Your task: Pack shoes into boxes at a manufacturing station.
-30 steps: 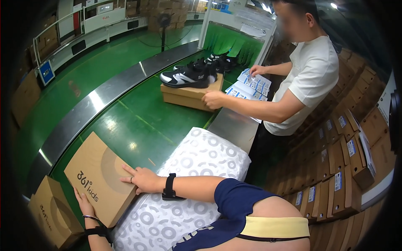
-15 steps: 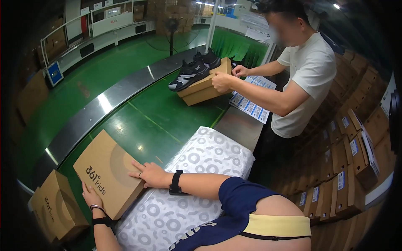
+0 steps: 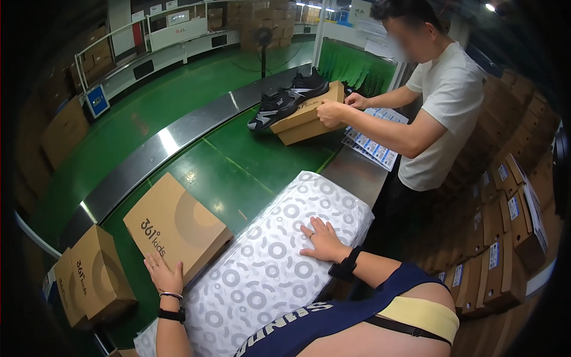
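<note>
At the green belt (image 3: 220, 184), near edge: brown shoebox (image 3: 178, 214) lying flat but skewed, printed side up, with the white patterned paper stack (image 3: 267, 262) running along the same edge to its right.
Left hand (image 3: 165, 273): fingers laid out over the lid's near edge, not wrapped round it.
Right hand (image 3: 326, 239): fingers spread flat on the paper, grasping nothing.
Box against paper: touching or overlapping, can't tell; a shove rightward could ruck up the sheets.
Sheets: look thin and slick; palm dragging sideways could crease them or skid several together.
Two boxes (image 3: 101, 279) toward the belt's left end: near the shoebox; a one-sided push could swing its corner into them.
Dark shoes (image 3: 279, 110) nearer the far edge: perched on a tilted carton (image 3: 297, 125) the co-worker (image 3: 443, 107) handles, one toe overhanging; further tipping could drop it.
</note>
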Tool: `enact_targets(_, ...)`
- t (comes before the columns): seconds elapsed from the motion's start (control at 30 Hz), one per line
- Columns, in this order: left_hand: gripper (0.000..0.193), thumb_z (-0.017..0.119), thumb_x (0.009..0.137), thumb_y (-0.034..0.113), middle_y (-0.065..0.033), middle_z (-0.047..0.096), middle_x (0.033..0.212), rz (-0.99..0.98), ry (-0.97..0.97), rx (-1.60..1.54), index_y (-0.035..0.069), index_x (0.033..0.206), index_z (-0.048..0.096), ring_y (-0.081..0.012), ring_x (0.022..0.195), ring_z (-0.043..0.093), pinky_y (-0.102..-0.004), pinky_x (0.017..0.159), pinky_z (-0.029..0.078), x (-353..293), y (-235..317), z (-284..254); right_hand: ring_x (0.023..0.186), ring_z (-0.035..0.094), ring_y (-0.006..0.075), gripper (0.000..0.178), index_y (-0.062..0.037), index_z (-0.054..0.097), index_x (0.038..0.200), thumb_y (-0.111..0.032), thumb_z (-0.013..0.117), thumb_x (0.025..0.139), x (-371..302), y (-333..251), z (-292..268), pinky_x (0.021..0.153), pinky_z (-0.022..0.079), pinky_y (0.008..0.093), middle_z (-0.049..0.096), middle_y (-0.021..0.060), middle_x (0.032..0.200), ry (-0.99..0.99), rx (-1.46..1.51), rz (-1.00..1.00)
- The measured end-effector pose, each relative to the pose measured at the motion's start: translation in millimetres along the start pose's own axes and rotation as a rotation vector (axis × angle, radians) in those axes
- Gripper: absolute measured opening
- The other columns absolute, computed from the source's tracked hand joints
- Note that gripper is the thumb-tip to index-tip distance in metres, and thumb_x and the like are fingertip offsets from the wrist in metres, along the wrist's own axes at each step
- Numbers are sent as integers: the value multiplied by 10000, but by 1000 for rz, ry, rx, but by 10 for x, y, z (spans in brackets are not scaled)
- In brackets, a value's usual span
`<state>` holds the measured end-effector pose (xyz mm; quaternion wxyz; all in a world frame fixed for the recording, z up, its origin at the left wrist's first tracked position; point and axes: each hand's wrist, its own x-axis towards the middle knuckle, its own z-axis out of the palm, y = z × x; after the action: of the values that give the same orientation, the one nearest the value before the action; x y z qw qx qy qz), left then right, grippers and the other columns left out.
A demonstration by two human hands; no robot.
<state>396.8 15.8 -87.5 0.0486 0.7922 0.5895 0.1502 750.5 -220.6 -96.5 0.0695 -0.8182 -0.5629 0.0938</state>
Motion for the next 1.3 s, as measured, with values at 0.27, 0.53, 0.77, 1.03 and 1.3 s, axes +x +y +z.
enact_targets(0.27,717,622,717,335,-235,225,1350,-31,20,-12,-7,1271,322,-384,1264,159,-407,1015,235,4,-36,69,1251,234,343,630,-93,392,1264,-466,499,767,-76,59,206,1014,152,474,307,223,1316,176,-76,-37)
enact_targets(0.53,700,597,727,386,-200,226,1362,-66,4,-10,32,1273,337,-359,1271,163,-409,973,317,-55,-71,40,1195,327,330,519,-74,478,1185,-383,526,771,-105,43,272,996,211,430,392,199,1259,272,-64,-58)
enact_targets(0.77,709,585,734,410,-189,229,1364,-61,32,35,33,1278,330,-351,1272,165,-420,964,329,-72,-102,-16,1151,386,319,445,-54,523,1113,-297,570,744,-87,67,286,971,258,422,462,192,1193,416,-4,-78)
enact_targets(1.03,705,549,747,447,-170,215,1375,-123,-50,46,72,1296,314,-331,1282,154,-429,939,361,-85,-88,-43,1154,393,277,439,-59,538,1103,-317,559,748,-85,38,302,952,264,407,464,155,1210,360,-67,-32)
enact_targets(1.3,704,556,743,440,-162,220,1375,-115,-31,27,65,1291,321,-330,1279,166,-440,925,372,-112,-159,-105,1136,413,273,407,-47,561,1063,-284,580,732,-101,-7,302,942,280,394,507,155,1161,423,-24,-47)
